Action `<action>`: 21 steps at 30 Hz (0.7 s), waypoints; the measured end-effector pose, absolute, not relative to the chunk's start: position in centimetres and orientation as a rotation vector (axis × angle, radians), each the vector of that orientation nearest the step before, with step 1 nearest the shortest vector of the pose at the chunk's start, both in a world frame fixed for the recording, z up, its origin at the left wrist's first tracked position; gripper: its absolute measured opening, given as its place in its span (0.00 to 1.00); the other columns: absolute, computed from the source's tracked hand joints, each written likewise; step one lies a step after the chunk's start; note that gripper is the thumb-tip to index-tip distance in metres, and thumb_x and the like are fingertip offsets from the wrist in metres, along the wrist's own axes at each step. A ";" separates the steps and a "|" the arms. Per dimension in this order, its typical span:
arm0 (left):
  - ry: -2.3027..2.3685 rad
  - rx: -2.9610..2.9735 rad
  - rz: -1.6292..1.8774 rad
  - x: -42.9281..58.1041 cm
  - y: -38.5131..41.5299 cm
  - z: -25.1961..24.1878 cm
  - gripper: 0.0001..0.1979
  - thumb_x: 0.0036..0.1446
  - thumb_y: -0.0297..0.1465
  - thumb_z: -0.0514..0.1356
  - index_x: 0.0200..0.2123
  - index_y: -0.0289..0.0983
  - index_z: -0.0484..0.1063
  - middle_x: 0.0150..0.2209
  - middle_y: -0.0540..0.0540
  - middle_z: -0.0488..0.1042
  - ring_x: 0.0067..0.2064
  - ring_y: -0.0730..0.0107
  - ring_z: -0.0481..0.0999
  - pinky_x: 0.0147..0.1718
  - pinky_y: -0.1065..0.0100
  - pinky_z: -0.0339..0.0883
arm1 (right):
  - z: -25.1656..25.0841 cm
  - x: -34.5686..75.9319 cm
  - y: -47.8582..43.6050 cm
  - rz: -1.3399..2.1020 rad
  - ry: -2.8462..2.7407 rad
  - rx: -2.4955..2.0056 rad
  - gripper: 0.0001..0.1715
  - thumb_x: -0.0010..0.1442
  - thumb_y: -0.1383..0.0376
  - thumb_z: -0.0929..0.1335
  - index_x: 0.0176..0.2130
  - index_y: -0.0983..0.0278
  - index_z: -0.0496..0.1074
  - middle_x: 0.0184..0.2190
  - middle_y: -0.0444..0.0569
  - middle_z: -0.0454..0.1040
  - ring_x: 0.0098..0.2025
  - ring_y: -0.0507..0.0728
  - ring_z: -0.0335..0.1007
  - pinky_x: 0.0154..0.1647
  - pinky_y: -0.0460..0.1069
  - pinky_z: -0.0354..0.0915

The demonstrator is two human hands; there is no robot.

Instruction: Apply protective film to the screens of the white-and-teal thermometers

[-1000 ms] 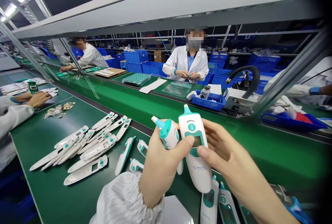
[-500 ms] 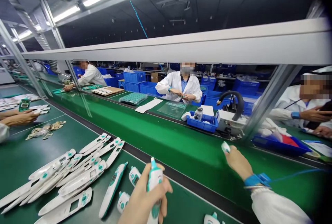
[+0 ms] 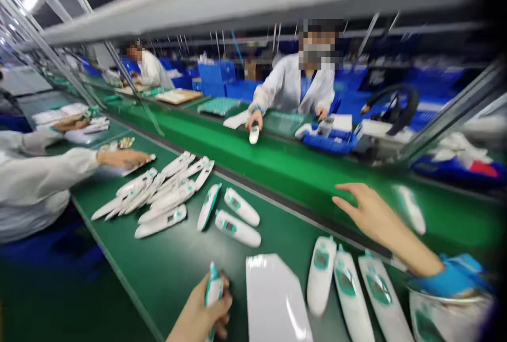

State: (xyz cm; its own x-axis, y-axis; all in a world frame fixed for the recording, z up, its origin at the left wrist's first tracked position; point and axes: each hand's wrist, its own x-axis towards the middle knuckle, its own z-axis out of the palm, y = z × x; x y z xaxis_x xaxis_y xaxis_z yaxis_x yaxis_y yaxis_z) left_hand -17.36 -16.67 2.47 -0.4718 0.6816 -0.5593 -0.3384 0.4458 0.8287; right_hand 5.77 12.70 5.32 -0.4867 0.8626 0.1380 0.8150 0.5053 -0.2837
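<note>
At the bottom centre my left hand [image 3: 204,305] is closed around a white and teal thermometer [image 3: 214,290], its teal tip pointing up. My right hand [image 3: 366,207] reaches out over the green conveyor belt [image 3: 277,170], fingers apart and nothing in them. Beyond it, on the belt, lies a white thermometer [image 3: 411,209], blurred by motion. Several thermometers with teal-framed screens, one of them a white thermometer [image 3: 320,273], lie in a row on the table below my right arm. Beside my left hand is a glossy white sheet [image 3: 275,294].
Several white casings [image 3: 162,194] are heaped at left, near two thermometers [image 3: 240,228] and a narrower one [image 3: 208,207]. A co-worker's arm [image 3: 51,168] reaches toward the heap. Across the belt another co-worker holds a white thermometer [image 3: 254,134] near a blue bin [image 3: 330,139].
My right hand has let go of its thermometer, which now lies on the belt. The co-worker opposite now reaches over the belt holding one. The view has tilted down.
</note>
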 end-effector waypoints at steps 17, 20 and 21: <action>1.675 0.696 1.138 -14.4 -14.6 2.0 0.15 0.47 0.28 0.64 0.37 0.38 0.63 0.26 0.56 0.62 0.25 0.79 0.63 0.25 0.74 0.60 | 2.5 7.1 -9.7 1.336 -2.180 -1.558 0.25 0.63 0.56 0.62 0.56 0.62 0.56 0.38 0.49 0.72 0.36 0.58 0.72 0.38 0.56 0.68; 1.634 0.796 1.109 -14.6 -14.0 2.8 0.14 0.47 0.28 0.64 0.37 0.38 0.63 0.25 0.57 0.61 0.24 0.79 0.62 0.25 0.73 0.59 | 2.8 6.3 -9.6 1.393 -1.865 -1.541 0.35 0.59 0.52 0.66 0.59 0.63 0.53 0.43 0.53 0.72 0.39 0.59 0.73 0.41 0.57 0.69; 1.610 0.820 1.078 -14.6 -13.8 3.1 0.14 0.47 0.28 0.63 0.37 0.38 0.63 0.25 0.57 0.60 0.24 0.78 0.61 0.25 0.72 0.59 | 2.9 5.9 -9.5 1.499 -1.712 -1.501 0.38 0.57 0.52 0.68 0.59 0.62 0.51 0.45 0.54 0.72 0.40 0.59 0.73 0.41 0.57 0.70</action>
